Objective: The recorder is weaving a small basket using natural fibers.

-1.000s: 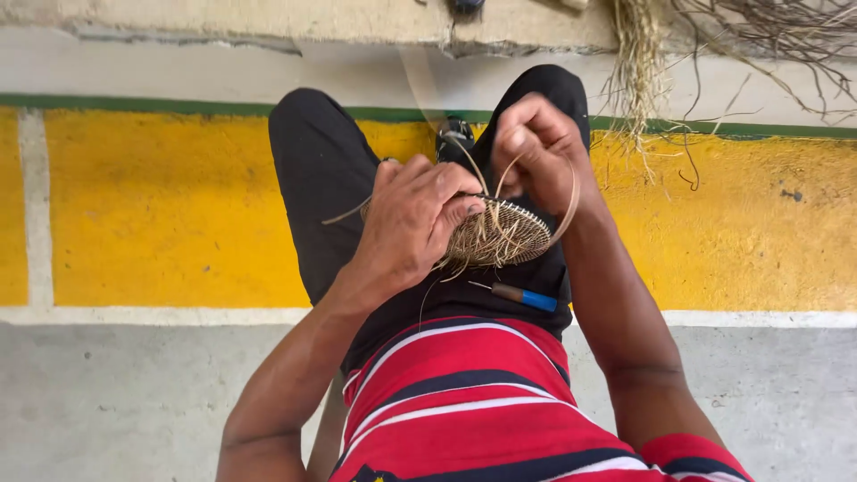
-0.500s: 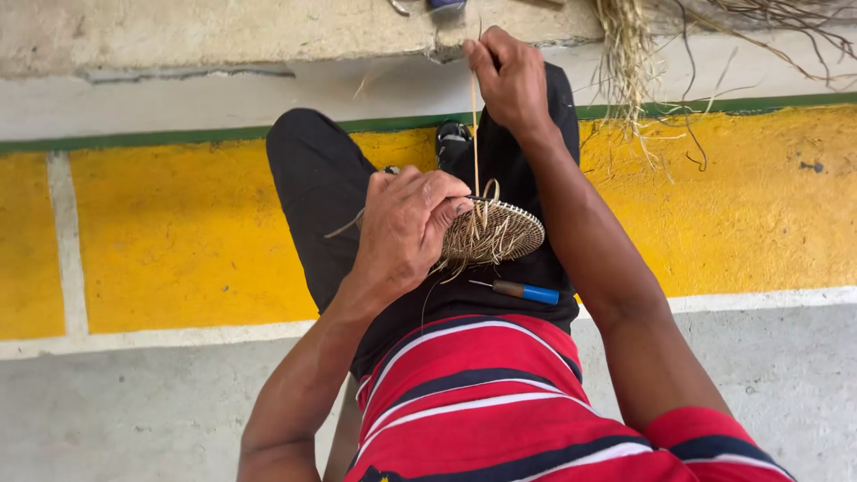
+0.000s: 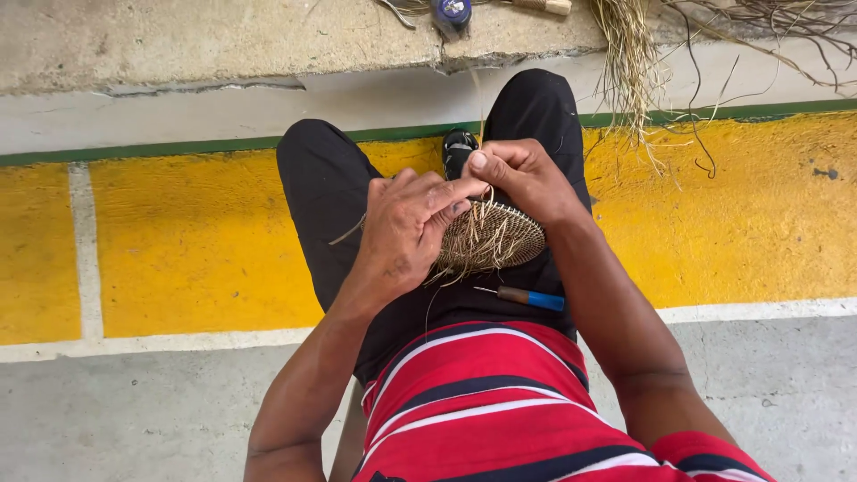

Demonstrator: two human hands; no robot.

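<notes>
A small round woven straw disc (image 3: 496, 239) rests on my lap, over my black trousers. My left hand (image 3: 406, 223) grips its left edge, fingers curled over the weave. My right hand (image 3: 522, 174) sits at the disc's far rim, thumb and fingers pinched on a thin straw strand. Loose straw ends stick out around the disc. A small awl with a brown and blue handle (image 3: 528, 297) lies on my lap just below the disc, touched by neither hand.
A bundle of dry straw (image 3: 636, 62) hangs over the concrete ledge (image 3: 223, 45) ahead. A dark round object (image 3: 452, 12) and a wooden handle (image 3: 544, 6) lie on that ledge. Yellow painted floor with white lines spreads on both sides.
My right hand had pulled the strand up high toward the ledge; it has come back down to the disc's rim. My left hand has stayed on the disc.
</notes>
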